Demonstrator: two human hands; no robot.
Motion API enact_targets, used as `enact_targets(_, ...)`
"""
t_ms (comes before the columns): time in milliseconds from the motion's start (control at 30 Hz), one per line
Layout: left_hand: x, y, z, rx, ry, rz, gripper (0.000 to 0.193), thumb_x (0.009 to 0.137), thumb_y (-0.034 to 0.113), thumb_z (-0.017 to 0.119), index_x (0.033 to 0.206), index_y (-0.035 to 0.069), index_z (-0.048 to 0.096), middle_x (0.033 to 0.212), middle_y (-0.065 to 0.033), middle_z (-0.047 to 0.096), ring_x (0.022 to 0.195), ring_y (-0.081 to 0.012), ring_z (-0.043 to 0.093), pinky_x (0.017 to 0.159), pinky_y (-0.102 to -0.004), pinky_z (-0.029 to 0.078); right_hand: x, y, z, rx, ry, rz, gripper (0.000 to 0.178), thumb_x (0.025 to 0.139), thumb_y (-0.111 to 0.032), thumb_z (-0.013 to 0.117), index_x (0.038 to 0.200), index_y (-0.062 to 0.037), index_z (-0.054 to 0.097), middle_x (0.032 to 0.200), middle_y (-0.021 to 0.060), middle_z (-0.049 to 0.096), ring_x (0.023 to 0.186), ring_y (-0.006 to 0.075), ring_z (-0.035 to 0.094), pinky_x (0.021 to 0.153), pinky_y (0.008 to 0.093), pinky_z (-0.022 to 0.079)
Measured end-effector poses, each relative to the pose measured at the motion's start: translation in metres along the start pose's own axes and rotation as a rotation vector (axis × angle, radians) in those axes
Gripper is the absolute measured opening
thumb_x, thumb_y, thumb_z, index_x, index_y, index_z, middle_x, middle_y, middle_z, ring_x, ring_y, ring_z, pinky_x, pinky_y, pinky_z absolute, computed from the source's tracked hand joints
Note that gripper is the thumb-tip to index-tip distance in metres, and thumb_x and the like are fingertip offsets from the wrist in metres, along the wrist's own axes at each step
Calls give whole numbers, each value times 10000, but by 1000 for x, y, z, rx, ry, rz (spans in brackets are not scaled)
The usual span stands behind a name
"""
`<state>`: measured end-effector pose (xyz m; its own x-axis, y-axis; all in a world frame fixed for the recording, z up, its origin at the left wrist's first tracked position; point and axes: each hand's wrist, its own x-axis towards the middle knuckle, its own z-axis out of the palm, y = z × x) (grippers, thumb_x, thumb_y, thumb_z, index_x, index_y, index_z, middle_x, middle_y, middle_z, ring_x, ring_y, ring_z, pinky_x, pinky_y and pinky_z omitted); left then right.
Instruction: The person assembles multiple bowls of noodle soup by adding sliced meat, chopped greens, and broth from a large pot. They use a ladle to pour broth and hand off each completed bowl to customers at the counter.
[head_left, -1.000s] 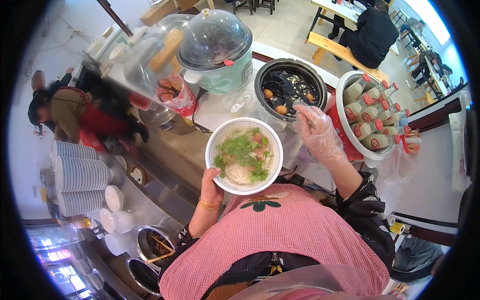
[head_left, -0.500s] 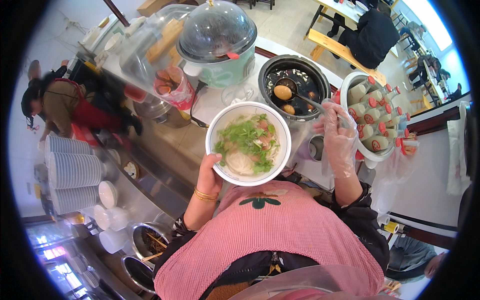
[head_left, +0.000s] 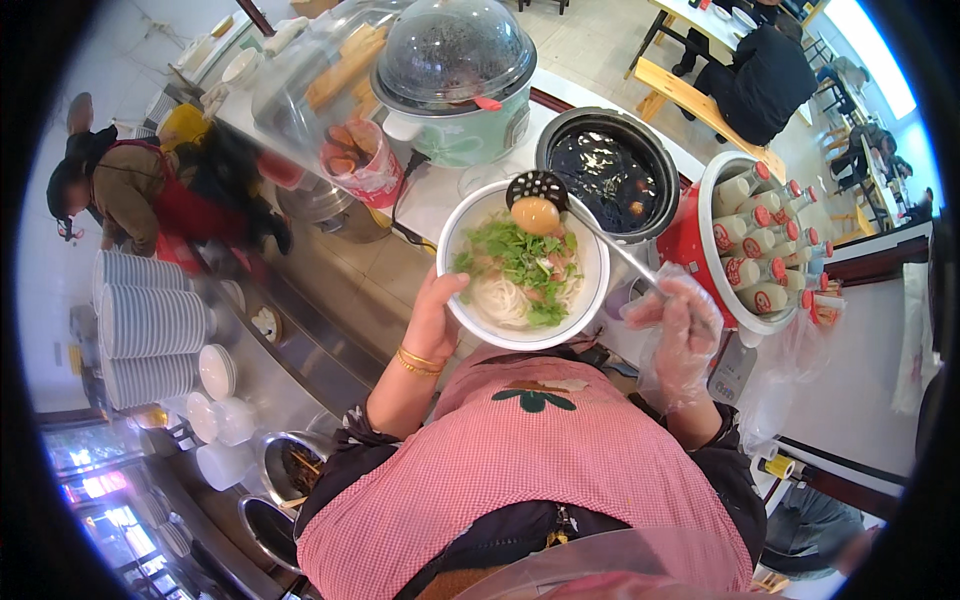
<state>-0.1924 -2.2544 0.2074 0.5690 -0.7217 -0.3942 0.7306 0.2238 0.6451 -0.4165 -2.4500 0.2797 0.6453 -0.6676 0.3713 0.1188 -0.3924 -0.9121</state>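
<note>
My left hand [head_left: 433, 318] holds a white bowl [head_left: 470, 315] by its rim. The bowl is filled with white noodles and chopped green herbs. My right hand [head_left: 678, 318], in a clear plastic glove, grips the handle of a black slotted ladle [head_left: 535, 186]. The ladle's head rests over the far side of the bowl with a brown egg [head_left: 535, 215] on it. Just beyond stands a round black pot [head_left: 610, 172] of dark liquid with more eggs floating in it.
A pale green cooker with a clear domed lid [head_left: 452, 55] stands behind the bowl. A red tub of small bottles [head_left: 752, 240] is at right. Stacks of white plates [head_left: 140, 320] sit at left near a bending person [head_left: 130, 185]. People sit at tables at upper right.
My right hand took the ladle from the black pot and brought an egg over the bowl. The bowl stayed held in my left hand.
</note>
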Motion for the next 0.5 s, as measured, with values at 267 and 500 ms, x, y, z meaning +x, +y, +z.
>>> enact_targets(267, 9, -9, -4, 16, 10, 18, 547, 854, 150, 600, 1355, -42, 493, 1281, -169, 615, 1145, -282, 616, 1022, -403, 487, -8, 6, 3, 45, 141, -50, 216, 1032, -92, 456, 1185, 9, 571, 770, 115, 680, 609, 186, 651, 605, 306, 548)
enact_targets(500, -4, -24, 0, -53, 84, 55, 614, 816, 98, 597, 1401, -20, 453, 1308, -148, 588, 1183, -256, 582, 1044, -381, 452, 6, 18, -8, 302, 354, 214, 294, 1071, -217, 459, 1228, 10, 560, 924, 109, 661, 796, 178, 670, 723, 318, 581)
